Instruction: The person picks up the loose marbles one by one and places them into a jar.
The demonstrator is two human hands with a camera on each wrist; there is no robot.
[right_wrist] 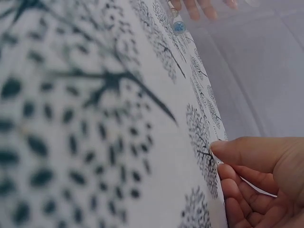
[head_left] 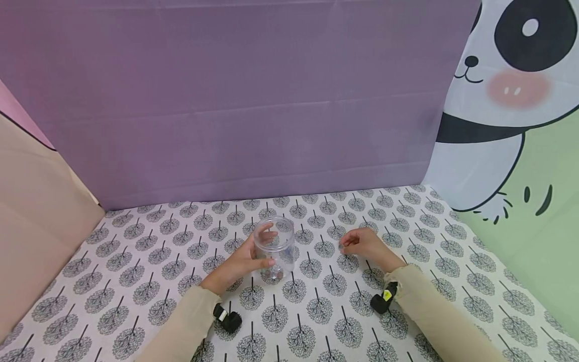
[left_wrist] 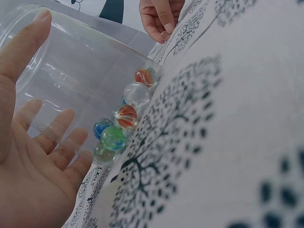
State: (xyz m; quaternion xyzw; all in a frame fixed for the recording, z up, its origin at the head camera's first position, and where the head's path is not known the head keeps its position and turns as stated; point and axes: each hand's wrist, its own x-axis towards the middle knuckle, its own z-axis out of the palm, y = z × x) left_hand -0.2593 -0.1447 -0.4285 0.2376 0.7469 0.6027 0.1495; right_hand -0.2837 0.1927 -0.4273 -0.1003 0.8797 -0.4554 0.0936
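Observation:
A clear plastic jar (head_left: pixel 281 255) stands upright on the patterned cloth, its top uncovered. My left hand (head_left: pixel 246 257) grips it from the left, thumb on the near side and fingers round the back. Several glass marbles (left_wrist: pixel 126 116) lie at its bottom, with orange, green, blue and clear ones among them. To the right of the jar, my right hand (head_left: pixel 367 245) pinches a small clear marble (left_wrist: pixel 165 35) between thumb and fingers, low over the cloth. In the right wrist view the thumb and fingers (right_wrist: pixel 247 152) mostly hide that marble.
A white cloth (head_left: pixel 149 289) printed with dark trees covers the table. Behind it hangs a purple curtain (head_left: pixel 244 100), and a panda-print sheet (head_left: pixel 511 115) hangs at the right. Black wrist cameras (head_left: pixel 228 319) sit on both sleeves.

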